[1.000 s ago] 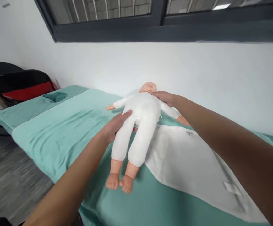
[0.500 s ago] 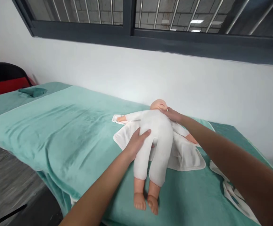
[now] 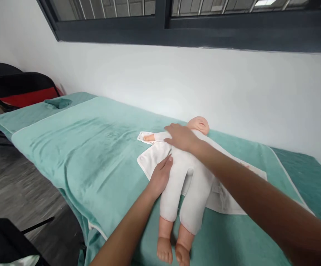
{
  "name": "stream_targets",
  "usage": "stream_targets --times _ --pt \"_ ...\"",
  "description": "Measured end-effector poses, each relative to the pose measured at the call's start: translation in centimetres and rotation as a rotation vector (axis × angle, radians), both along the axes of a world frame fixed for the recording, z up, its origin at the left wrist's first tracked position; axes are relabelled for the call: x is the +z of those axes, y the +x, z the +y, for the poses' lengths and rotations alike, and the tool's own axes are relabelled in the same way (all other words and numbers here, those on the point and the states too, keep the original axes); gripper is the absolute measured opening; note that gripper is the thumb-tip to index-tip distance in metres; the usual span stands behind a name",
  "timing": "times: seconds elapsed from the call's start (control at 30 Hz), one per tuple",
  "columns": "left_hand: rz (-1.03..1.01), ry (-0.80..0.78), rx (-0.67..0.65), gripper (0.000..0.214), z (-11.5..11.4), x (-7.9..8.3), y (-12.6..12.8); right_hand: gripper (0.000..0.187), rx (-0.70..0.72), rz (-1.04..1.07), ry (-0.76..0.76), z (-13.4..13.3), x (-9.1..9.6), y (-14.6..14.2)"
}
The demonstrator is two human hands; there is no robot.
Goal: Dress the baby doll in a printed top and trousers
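A baby doll [image 3: 179, 166] with a white cloth body and bare plastic feet lies on a white garment spread beneath it. Its head [image 3: 199, 125] points toward the wall, and one arm stretches out to the left inside the garment's sleeve area. My left hand [image 3: 161, 177] grips the doll's left-hand side at the waist, thumb uppermost and the other fingers partly hidden. Across the doll's chest reaches my right hand [image 3: 181, 136], its thumb and fingers apart over the shoulder of the outstretched arm. My right forearm covers part of the doll's torso and other arm.
The bed [image 3: 94, 147] has a green plush cover and runs along a white wall. Above is a dark window frame [image 3: 107, 31] with bars behind it. Black and red chairs [image 3: 28, 90] stand at the far left. A dark item [image 3: 5, 240] is at the lower left.
My right hand has moved left from beside the doll's head and neck to the opposite shoulder. My left hand has slid slightly off the doll's front to its side. The view has shifted left.
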State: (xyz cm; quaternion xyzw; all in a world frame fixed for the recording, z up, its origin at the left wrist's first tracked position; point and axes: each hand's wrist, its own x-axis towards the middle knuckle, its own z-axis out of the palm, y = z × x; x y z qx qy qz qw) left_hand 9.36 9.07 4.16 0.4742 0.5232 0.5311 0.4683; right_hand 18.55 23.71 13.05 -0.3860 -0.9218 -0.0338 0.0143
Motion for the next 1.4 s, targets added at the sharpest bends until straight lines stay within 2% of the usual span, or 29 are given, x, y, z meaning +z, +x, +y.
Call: stream_targets --times 0.1,0.2,0.4,0.57,0.63,0.73,0.8,0.83,0.93,1.03,1.2,1.4 --pt "-0.041 0.007 -0.074 0.053 -0.1 0.1 -0.2 0.032 0.057 -0.141 0.011 0.7 -2.2 -3.9" --pt "-0.008 0.024 -0.094 0.052 0.0 0.0 -0.3 0.033 0.041 -0.166 0.004 1.8 -3.2 -4.7" --pt "0.033 0.018 -0.132 0.052 0.2 -0.9 0.0 0.031 0.008 -0.201 -0.042 2.3 -2.9 -2.3" --pt "-0.010 -0.106 -0.185 0.043 0.6 -0.8 0.5 0.030 -0.053 -0.187 -0.019 1.8 -1.9 1.1" --pt "0.122 -0.046 -0.116 0.035 1.6 -0.5 0.2 0.032 -0.090 -0.174 -0.015 1.6 -1.5 2.6" --pt "0.551 0.107 0.100 0.025 4.3 -0.4 -0.8 0.038 -0.157 -0.092 -0.015 1.2 -1.3 4.0" --pt "0.821 0.124 0.198 0.026 6.5 -0.7 -1.7 0.041 -0.185 -0.029 -0.020 1.0 -1.4 4.4" --pt "0.881 0.109 0.218 0.024 7.6 -1.0 -2.2 0.042 -0.187 -0.014 -0.021 0.9 -1.5 4.4" --pt "0.798 0.059 0.232 0.004 9.9 -1.8 -3.8 0.044 -0.176 -0.001 -0.012 0.6 -2.0 4.2" --pt "0.660 0.033 0.273 0.021 10.8 -2.3 -5.3 0.048 -0.187 0.009 -0.011 0.5 -2.3 4.1" --pt "0.522 0.027 0.328 0.019 10.8 -2.3 -6.4 0.050 -0.191 0.007 -0.045 0.3 -2.1 4.4" --pt "0.460 0.098 0.379 0.019 10.3 -2.2 -5.7 0.045 -0.172 -0.047 -0.017 0.1 -2.5 4.1"
